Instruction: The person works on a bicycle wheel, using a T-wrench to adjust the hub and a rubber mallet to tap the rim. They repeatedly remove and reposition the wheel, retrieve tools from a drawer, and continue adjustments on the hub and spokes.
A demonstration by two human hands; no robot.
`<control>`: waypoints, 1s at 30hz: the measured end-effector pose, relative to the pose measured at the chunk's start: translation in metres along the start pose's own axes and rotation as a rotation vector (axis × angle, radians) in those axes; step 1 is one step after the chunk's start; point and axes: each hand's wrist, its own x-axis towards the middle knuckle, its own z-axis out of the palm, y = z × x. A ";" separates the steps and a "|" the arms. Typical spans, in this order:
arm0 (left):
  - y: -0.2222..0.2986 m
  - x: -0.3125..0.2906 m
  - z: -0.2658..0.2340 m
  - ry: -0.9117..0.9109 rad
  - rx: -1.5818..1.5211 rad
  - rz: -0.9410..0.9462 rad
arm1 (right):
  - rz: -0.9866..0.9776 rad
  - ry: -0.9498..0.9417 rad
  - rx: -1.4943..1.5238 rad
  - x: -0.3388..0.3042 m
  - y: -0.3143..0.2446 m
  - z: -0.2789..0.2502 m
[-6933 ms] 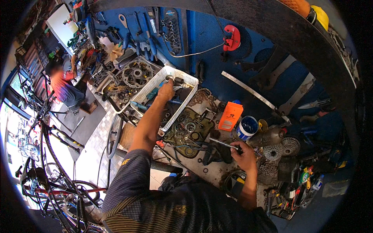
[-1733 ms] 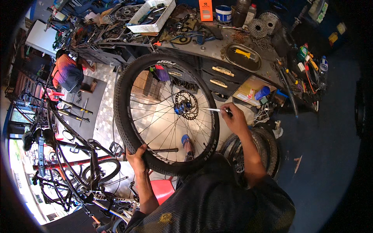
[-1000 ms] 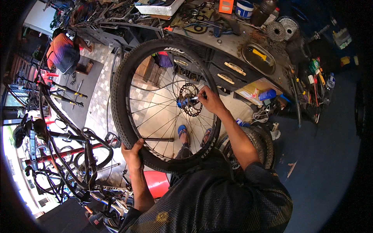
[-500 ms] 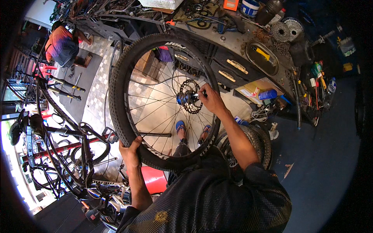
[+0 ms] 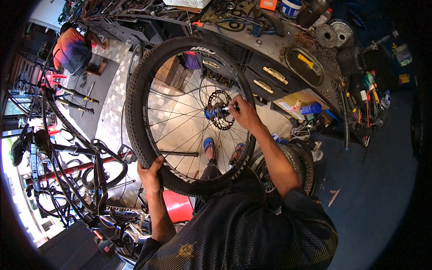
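Right hand (image 5: 245,114) pinches a thin tool at the hub (image 5: 216,109); left hand (image 5: 150,173) grips the tyre (image 5: 135,108) below; hub work looks unfinished.

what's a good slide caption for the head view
Left hand grips a black knobby-tyred spoked bicycle wheel while the right hand works at its hub beside the silver disc rotor.

One head camera looks steeply down from above, close to the fingers (image 5: 237,107) at the wheel (image 5: 191,114); the workbench (image 5: 288,49) lies beyond them.
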 end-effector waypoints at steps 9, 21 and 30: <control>0.001 -0.001 0.002 -0.003 0.010 0.024 | 0.045 -0.012 0.000 -0.001 -0.004 -0.002; -0.002 0.004 -0.001 0.009 0.006 -0.005 | 0.066 0.013 0.118 -0.006 0.014 0.005; -0.002 0.005 -0.003 -0.007 0.017 0.003 | 0.002 0.069 -0.002 -0.007 0.006 0.008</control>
